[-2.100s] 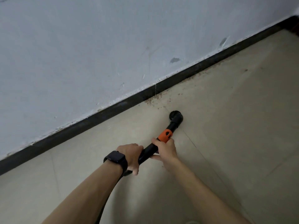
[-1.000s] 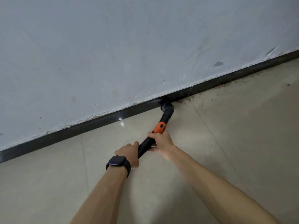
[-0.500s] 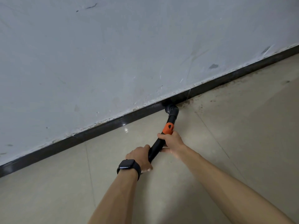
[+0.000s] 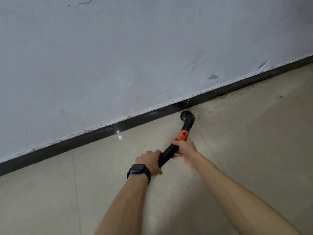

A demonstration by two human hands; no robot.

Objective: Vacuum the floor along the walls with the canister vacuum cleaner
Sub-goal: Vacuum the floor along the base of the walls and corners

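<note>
Fingers (image 4: 174, 141) of the right hand (image 4: 186, 150) and left hand (image 4: 149, 161) are curled tight round the black vacuum pipe (image 4: 167, 155). Its round brush (image 4: 187, 117) is cleaning the floor (image 4: 254, 150) right by the wall (image 4: 118, 65). Next, it likely needs sliding right, toward the brown dirt (image 4: 225, 97).

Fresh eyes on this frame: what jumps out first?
The left hand and right hand grip a black vacuum wand at centre, its orange collar the only bright colour. Its round nozzle meets the floor right by the black baseboard. Brown grit lines the baseboard further right.
</note>
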